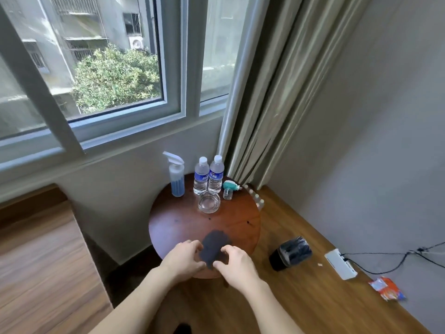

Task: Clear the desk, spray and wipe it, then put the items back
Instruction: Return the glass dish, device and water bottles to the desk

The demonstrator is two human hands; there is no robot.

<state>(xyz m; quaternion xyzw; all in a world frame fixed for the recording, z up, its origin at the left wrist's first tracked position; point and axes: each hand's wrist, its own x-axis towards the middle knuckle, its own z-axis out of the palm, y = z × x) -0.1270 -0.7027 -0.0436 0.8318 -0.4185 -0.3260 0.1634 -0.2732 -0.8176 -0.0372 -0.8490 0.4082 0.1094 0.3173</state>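
Observation:
A dark grey cloth lies at the near edge of the small round wooden table. My left hand pinches its left side and my right hand pinches its right side. At the back of the table stand a blue spray bottle, two water bottles, a clear glass ashtray and a teal plug-in device.
On the floor to the right of the table lie a tipped black bin, a white power strip with cables, and an orange packet. A curtain hangs behind the table. Small vials sit by the table's right rim.

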